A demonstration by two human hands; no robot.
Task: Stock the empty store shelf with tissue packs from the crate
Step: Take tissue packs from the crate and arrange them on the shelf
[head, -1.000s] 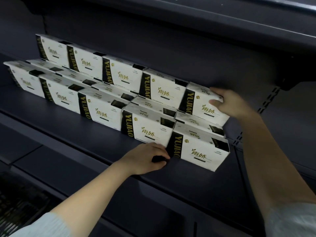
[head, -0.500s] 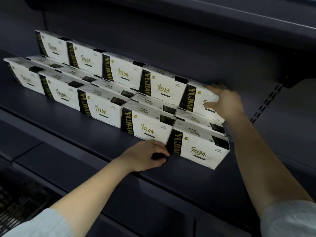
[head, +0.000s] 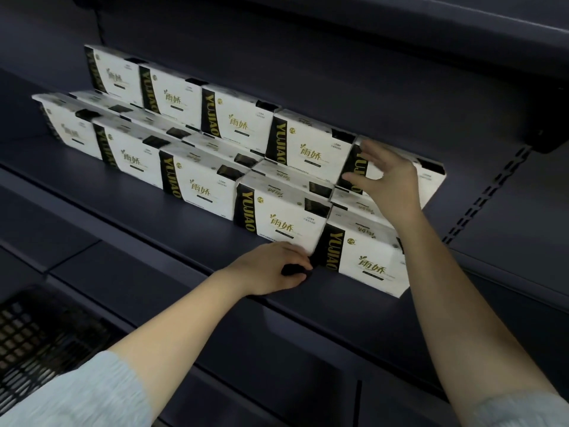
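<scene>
Our left hand (head: 271, 268) curls around a small black thing at the shelf (head: 138, 192) edge, touching the front packs (head: 295, 223). Our right hand (head: 389, 183), fingers spread, rests on the end upper pack (head: 429, 183). The crate (head: 34, 337) sits lower left.

Dark shelf (head: 129, 192) carries white tissue packs with black-and-gold bands, in stepped rows running back-left to front-right. Front row stands on the shelf board; a taller back row rises behind it.

Left hand (head: 271, 268) rests on the shelf lip at the foot of the front-right pack (head: 366, 260), fingers curled round a small black object (head: 295, 270); what it is cannot be told.

Right hand (head: 388, 177) is raised before the top-right pack (head: 431, 180), fingers spread and relaxed, fingertips at its upper edge; contact unclear.

Black mesh crate (head: 34, 337) sits low at left. Light grey sleeves on both arms. Slotted upright (head: 489, 192) at right of shelf.
</scene>
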